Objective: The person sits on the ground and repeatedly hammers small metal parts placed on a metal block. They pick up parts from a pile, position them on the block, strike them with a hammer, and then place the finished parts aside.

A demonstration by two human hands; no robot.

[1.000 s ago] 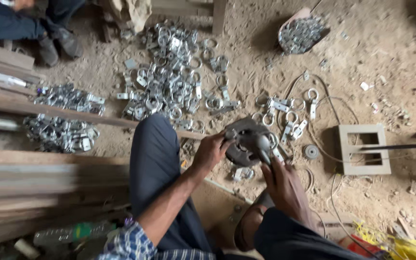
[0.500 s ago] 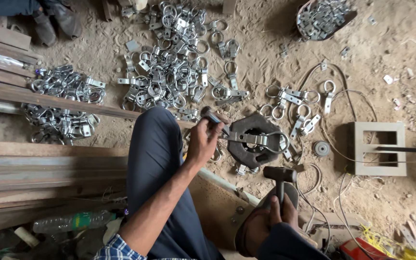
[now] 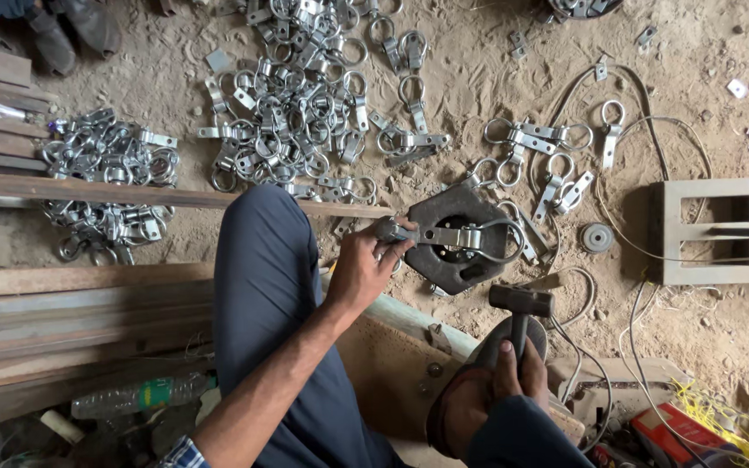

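A: What is seen to the left of the iron block [image 3: 461, 247]?

B: Wooden planks [image 3: 71, 295] are laid along the sandy ground, and a heap of shiny ring clamps [image 3: 106, 186] is piled among them. A larger spread of ring clamps [image 3: 296, 113] is scattered above and to the left of the block.

A: And at the block itself?

B: One clamp [image 3: 465, 236] is laid flat across the block's top, its ring pointing right. Its strap end is pinched at the block's left edge by the left hand [image 3: 361, 269], fingers closed around it.

A: What is held to the right of that?

B: Just below the block, a hammer [image 3: 520, 305] is gripped by its handle in the right hand [image 3: 509, 373], closed tight, with the head raised clear of the clamp.

A: How much appears finished?

B: That cannot be told for certain. Many clamps lie in heaps, and more loose clamps [image 3: 548, 160] are strewn above and right of the block. The piece on the block is judged to be unstruck at this instant. A hollow concrete frame [image 3: 713, 230] is set further right.
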